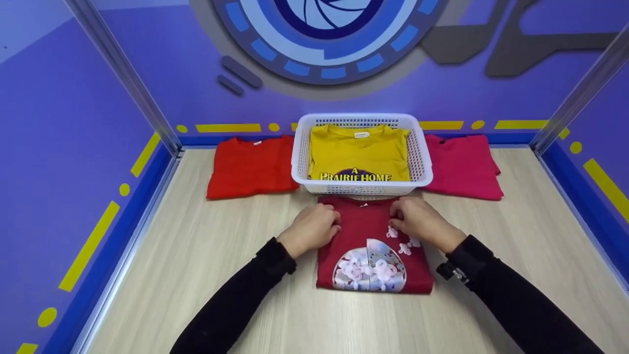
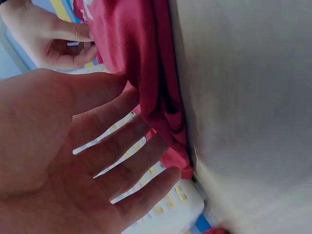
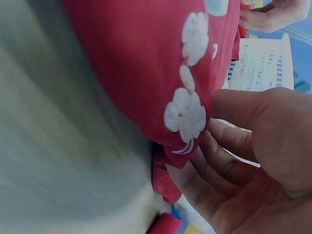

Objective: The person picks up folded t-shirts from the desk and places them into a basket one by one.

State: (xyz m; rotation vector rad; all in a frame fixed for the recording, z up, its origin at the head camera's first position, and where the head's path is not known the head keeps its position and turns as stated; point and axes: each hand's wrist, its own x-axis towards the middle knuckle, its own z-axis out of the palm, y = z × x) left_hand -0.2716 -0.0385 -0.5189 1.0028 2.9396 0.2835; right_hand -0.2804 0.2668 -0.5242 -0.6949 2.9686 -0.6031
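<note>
A folded dark red T-shirt (image 1: 363, 221) lies on the table in front of the basket, its collar toward the basket. White flowers and a half-round picture are printed on it. At its upper left edge, my left hand (image 1: 314, 226) pinches the cloth between thumb and fingertips. In the left wrist view, the fingers (image 2: 134, 168) are only slightly bent beside the shirt's layered edge (image 2: 158, 97). My right hand (image 1: 420, 221) pinches the upper right edge. The right wrist view shows its thumb (image 3: 239, 105) against the cloth, with some fingertips hidden by the fabric.
A white plastic basket (image 1: 361, 188) stands at the back with a folded yellow T-shirt (image 1: 358, 152) in it. To its left lies a folded bright red shirt (image 1: 253, 167), to its right a folded pink one (image 1: 462, 167). Purple panels (image 1: 162, 64) wall in the wooden table (image 1: 196, 246).
</note>
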